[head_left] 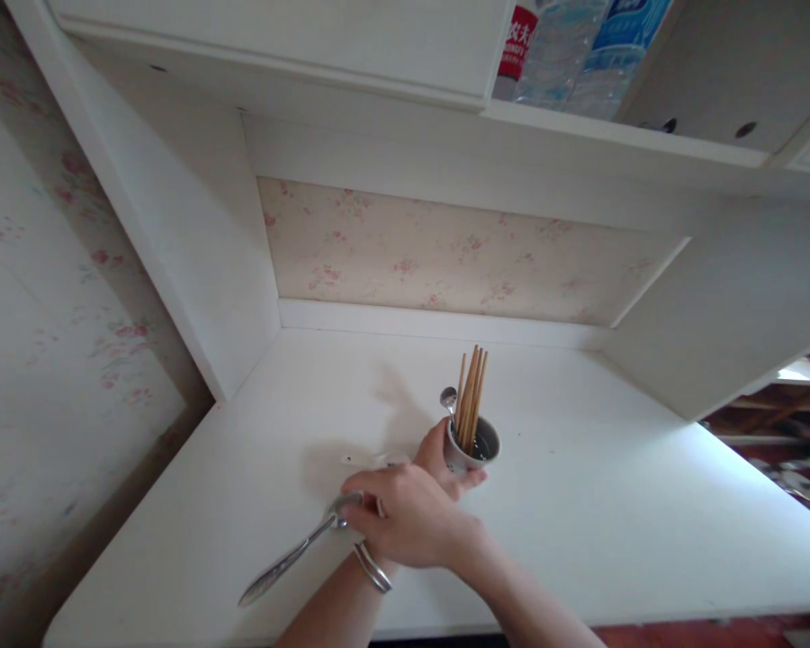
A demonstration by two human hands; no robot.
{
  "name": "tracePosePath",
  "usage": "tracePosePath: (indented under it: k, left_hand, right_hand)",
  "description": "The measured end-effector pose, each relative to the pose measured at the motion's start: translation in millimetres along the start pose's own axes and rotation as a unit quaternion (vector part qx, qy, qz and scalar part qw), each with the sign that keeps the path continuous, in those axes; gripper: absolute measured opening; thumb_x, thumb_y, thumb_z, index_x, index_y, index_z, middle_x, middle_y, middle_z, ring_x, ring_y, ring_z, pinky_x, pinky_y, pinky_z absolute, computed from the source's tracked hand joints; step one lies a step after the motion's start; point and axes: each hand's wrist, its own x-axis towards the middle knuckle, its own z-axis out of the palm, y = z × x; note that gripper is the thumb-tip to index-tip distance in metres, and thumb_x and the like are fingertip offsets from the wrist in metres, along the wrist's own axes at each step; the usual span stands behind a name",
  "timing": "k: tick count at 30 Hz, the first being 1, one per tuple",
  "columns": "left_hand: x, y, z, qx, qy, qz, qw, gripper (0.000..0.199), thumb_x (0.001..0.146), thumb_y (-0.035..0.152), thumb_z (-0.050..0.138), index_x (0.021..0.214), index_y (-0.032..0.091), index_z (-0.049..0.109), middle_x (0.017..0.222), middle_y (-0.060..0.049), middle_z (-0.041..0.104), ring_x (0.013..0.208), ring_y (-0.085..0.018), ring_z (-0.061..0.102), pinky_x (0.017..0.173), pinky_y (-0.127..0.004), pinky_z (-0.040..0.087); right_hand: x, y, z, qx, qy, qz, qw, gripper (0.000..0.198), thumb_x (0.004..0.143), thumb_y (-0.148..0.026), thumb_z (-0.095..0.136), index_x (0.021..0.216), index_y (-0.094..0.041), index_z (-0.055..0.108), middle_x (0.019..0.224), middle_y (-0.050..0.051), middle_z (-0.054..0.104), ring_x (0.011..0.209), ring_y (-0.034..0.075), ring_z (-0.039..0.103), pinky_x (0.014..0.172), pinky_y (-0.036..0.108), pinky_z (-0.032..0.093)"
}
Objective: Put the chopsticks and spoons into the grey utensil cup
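Observation:
My left hand (435, 454) is wrapped round a light-coloured cup (460, 459) on the white tabletop. Several wooden chopsticks (471, 400) and a small metal spoon (449, 397) stand in the cup, leaning toward its left side. Crossing over my left wrist, my right hand (405, 508) pinches a long metal spoon (290, 560) by its bowl end, the patterned handle pointing toward the lower left. Just beyond my right fingers lies a white utensil with a hole in its end (356, 460); the rest of it is partly hidden by my hand.
The white tabletop (567, 513) sits in a cabinet recess with a left side panel (195, 225) and a right side panel (729, 306). Overhead, a shelf (621, 135) holds plastic water bottles (560, 54). Flowered wallpaper (432, 252) covers the back.

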Motion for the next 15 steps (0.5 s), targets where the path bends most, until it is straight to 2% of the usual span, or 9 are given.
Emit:
tracePosePath:
  k: [3, 6, 9, 15]
  left_hand:
    - [2, -3, 0, 0.021, -0.01, 0.02, 1.0, 0.073, 0.053, 0.017, 0.084, 0.12, 0.024, 0.056, 0.111, -0.006, 0.065, 0.106, -0.027, 0.059, 0.097, -0.041, 0.044]
    - [3, -4, 0, 0.022, -0.009, 0.033, 0.999, 0.073, 0.056, 0.018, 0.084, 0.123, 0.024, 0.054, 0.115, -0.007, 0.064, 0.109, -0.028, 0.057, 0.099, -0.042, 0.042]
    - [3, -5, 0, 0.019, -0.011, 0.034, 0.999, 0.075, 0.055, 0.019, 0.084, 0.124, 0.024, 0.054, 0.116, -0.008, 0.063, 0.11, -0.029, 0.057, 0.099, -0.043, 0.042]
    - [4, -7, 2, 0.023, -0.016, 0.031, 0.999, 0.075, 0.057, 0.018, 0.083, 0.125, 0.024, 0.053, 0.117, -0.008, 0.063, 0.111, -0.029, 0.056, 0.1, -0.043, 0.042]
  right_hand:
    - [25, -11, 21, -0.141, -0.125, -0.054, 0.98, 0.023, 0.083, -0.03, 0.057, 0.101, -0.024, 0.069, 0.078, 0.006, 0.074, 0.07, 0.026, 0.071, 0.057, 0.031, 0.052]
    - [43, -15, 36, -0.224, -0.201, -0.094, 0.949, 0.015, 0.076, -0.024, 0.062, 0.086, -0.017, 0.072, 0.076, 0.011, 0.074, 0.068, 0.029, 0.071, 0.053, 0.035, 0.055]
    - [52, -14, 44, -0.244, -0.229, -0.109, 0.936, 0.012, 0.075, -0.023, 0.065, 0.079, -0.014, 0.072, 0.077, 0.013, 0.074, 0.07, 0.029, 0.072, 0.054, 0.038, 0.058]
    - [57, -11, 49, -0.241, -0.233, -0.128, 0.933, 0.012, 0.078, -0.021, 0.065, 0.082, -0.012, 0.072, 0.078, 0.013, 0.074, 0.072, 0.029, 0.072, 0.053, 0.038, 0.059]
